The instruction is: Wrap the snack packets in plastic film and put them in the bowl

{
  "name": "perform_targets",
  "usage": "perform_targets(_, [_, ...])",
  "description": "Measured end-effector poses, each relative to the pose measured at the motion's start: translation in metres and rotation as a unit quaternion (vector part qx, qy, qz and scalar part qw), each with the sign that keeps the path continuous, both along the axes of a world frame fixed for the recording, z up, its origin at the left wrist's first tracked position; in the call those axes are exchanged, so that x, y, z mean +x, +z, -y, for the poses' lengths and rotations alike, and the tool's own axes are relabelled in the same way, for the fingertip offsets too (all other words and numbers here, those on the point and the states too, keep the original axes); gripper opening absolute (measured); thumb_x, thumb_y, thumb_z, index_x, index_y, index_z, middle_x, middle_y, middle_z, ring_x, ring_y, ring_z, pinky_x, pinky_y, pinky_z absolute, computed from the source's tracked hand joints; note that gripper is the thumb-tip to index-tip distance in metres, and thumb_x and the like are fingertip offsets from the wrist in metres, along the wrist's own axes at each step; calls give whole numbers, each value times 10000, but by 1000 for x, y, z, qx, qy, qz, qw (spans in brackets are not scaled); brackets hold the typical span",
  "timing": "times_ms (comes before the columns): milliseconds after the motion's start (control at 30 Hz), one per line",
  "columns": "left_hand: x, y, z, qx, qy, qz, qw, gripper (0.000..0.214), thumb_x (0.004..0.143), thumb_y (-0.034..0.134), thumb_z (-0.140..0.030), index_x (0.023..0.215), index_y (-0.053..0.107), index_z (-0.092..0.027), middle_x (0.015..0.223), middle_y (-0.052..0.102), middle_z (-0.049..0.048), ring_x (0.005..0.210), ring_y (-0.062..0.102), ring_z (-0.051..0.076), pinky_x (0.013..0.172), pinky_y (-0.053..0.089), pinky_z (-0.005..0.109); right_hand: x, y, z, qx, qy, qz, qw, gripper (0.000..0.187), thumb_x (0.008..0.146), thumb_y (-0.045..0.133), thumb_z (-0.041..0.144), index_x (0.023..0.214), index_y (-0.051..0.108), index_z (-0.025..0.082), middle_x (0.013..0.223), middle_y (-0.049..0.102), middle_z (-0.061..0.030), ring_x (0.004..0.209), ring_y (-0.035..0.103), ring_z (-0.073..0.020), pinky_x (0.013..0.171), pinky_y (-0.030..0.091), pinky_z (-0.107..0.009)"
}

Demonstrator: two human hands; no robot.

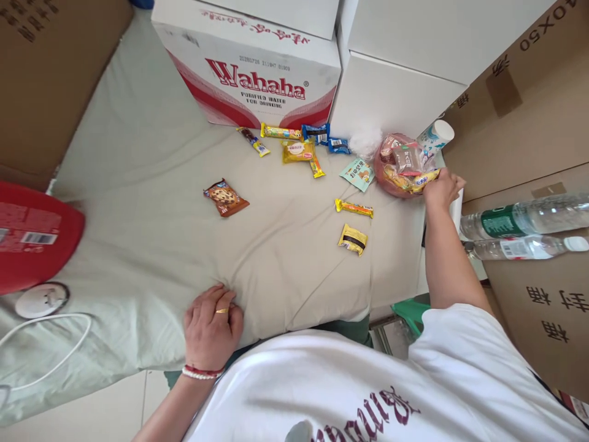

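My left hand (211, 324) rests knuckles-up on the pale green sheet (151, 202) near its front edge, fingers curled under, nothing visible in it. My right hand (442, 187) reaches far right to a pink bowl (384, 175) full of wrapped snacks and closes on a yellow packet (422, 179) at the bowl's rim. Loose snacks lie on the sheet: a brown cookie packet (225, 197), a yellow bar (354, 209), a yellow-and-brown packet (353, 239), a teal packet (358, 173), and a row of yellow and blue wrappers (299, 140) by the boxes.
A Wahaha water carton (253, 73) and white boxes (396, 92) stand at the back. Cardboard boxes line both sides. Two water bottles (524, 230) lie at right, a white cup (435, 136) behind the bowl. A red object (32, 236) and a white cable (50, 344) lie at left.
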State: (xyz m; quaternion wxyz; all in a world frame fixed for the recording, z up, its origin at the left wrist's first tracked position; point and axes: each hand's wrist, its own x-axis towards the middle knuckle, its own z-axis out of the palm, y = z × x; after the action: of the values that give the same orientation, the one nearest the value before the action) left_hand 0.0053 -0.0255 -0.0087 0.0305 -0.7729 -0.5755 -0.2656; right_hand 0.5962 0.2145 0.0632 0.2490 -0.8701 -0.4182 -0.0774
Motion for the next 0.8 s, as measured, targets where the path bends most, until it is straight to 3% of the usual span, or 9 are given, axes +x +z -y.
perform_targets(133, [1,2,1,-8,-7,7,1000,301,837,637,-84,1116,661,-196,1111,732,133,1177,686,334,993,493,462,-10,19,12,-11,-42,-29,999,295,810,481,12,951,669,191,1290,523,-264,1198,400,-317,995,286,-490])
perform_targets(233, [1,3,2,-4,-9,13,1000,289,848,635,-76,1112,648,-193,1111,730,131,1178,690,324,1001,496,457,-25,46,6,79,-47,58,994,445,755,450,-53,1063,668,183,1289,523,-240,1205,437,-309,1060,263,-474])
perform_targets(300, [0,4,3,0,-8,17,1000,283,853,636,-69,1107,641,-194,1113,730,127,1175,695,314,1002,502,448,-48,63,-8,118,26,119,985,461,801,424,-41,1131,664,173,1287,537,-223,1205,473,-292,1047,310,-444])
perform_targets(367, [0,4,3,5,-11,21,1000,279,853,635,-59,1099,637,-191,1106,732,127,1163,701,310,992,509,442,-81,72,-28,64,142,129,979,378,873,440,18,1122,683,166,1249,572,-200,1141,525,-275,982,378,-415])
perform_targets(467, [0,5,2,12,-18,25,999,278,849,630,-54,1092,638,-189,1083,737,128,1143,709,314,979,516,449,-135,64,-64,-82,264,128,953,271,906,577,130,1141,705,172,1225,608,-155,1042,558,-260,924,418,-403])
perform_targets(567, [1,6,3,12,-12,31,999,275,853,618,-58,1087,639,-200,1065,740,120,1144,711,312,986,517,455,-166,47,-92,-139,292,146,935,295,883,611,121,1161,703,150,1259,608,-162,1085,553,-275,934,419,-421])
perform_targets(667, [1,5,5,7,-4,37,999,262,861,608,-58,1083,635,-196,1075,741,127,1147,712,309,980,524,453,-166,41,-104,-147,282,127,939,233,915,520,107,1027,723,124,1201,635,-166,1096,563,-272,950,418,-431])
perform_targets(800, [0,3,6,2,-4,45,999,268,867,605,-63,1092,635,-206,1087,743,117,1157,711,303,987,522,454,-148,65,-94,-75,244,77,964,198,909,540,174,962,729,152,1152,670,-141,991,602,-226,952,441,-412])
